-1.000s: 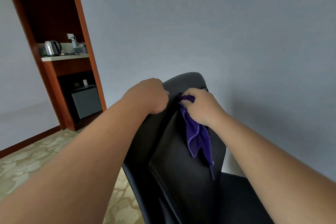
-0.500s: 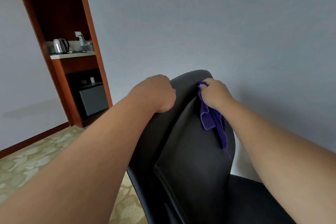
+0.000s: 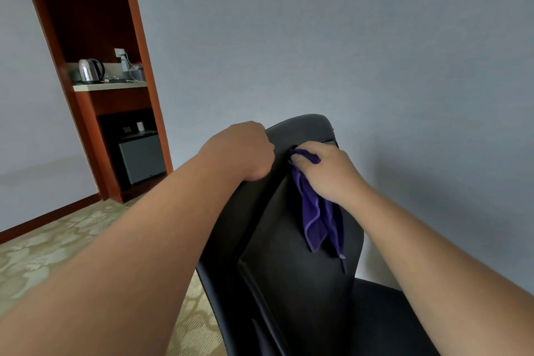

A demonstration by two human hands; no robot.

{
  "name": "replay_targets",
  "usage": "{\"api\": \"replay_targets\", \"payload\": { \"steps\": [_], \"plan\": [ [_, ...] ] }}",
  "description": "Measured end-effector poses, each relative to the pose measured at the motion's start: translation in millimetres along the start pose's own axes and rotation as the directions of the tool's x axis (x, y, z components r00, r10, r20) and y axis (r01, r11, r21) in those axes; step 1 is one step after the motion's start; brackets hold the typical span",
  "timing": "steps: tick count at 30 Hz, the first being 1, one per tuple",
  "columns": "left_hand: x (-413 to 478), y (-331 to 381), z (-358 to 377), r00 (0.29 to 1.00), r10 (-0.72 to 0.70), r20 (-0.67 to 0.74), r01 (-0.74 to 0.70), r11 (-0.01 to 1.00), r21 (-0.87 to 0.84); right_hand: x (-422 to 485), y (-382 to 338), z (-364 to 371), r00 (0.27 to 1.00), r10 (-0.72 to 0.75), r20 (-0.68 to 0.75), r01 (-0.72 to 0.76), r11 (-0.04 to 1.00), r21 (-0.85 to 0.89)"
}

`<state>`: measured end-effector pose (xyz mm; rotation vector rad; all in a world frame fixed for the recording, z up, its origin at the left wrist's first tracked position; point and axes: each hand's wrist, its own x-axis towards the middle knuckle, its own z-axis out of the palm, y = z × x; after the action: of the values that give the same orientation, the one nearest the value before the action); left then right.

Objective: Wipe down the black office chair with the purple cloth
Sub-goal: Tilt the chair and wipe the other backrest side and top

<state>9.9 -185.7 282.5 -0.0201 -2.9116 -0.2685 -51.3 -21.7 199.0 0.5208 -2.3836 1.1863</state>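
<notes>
The black office chair stands in front of me, its backrest rising through the middle of the view and part of its seat showing at the lower right. My left hand grips the top left edge of the backrest, fingers curled over it. My right hand holds the purple cloth bunched against the upper backrest near its top, thumb on the cloth. The loose end of the cloth hangs down over the backrest panel.
A grey wall stands close behind the chair. A wooden alcove at the left holds a kettle on a counter and a small grey fridge below. Patterned carpet covers the floor at the left.
My right hand has slid the cloth back leftward and a little down across the upper backrest, after reaching the top right edge half a second ago. My left hand keeps its grip.
</notes>
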Motion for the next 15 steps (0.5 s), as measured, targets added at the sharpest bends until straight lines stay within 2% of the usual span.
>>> {"api": "replay_targets", "payload": {
  "steps": [5, 11, 15],
  "plan": [
    [4.4, -5.6, 0.3, 1.000, -0.004, 0.008, 0.004, 1.000, -0.005, 32.7, 19.2, -0.8, 0.998, 0.053, -0.013, -0.053, 0.998, 0.038],
    [7.8, -5.0, 0.9, 1.000, -0.010, 0.016, 0.011, 1.000, -0.006, 77.0, 62.1, -10.6, 0.978, 0.204, -0.040, -0.203, 0.979, 0.026],
    [11.1, -5.4, 0.7, 1.000, -0.008, 0.013, 0.009, 1.000, -0.016, 89.7, 68.0, -5.7, 0.973, 0.226, -0.046, -0.229, 0.970, -0.087]
  ]
}}
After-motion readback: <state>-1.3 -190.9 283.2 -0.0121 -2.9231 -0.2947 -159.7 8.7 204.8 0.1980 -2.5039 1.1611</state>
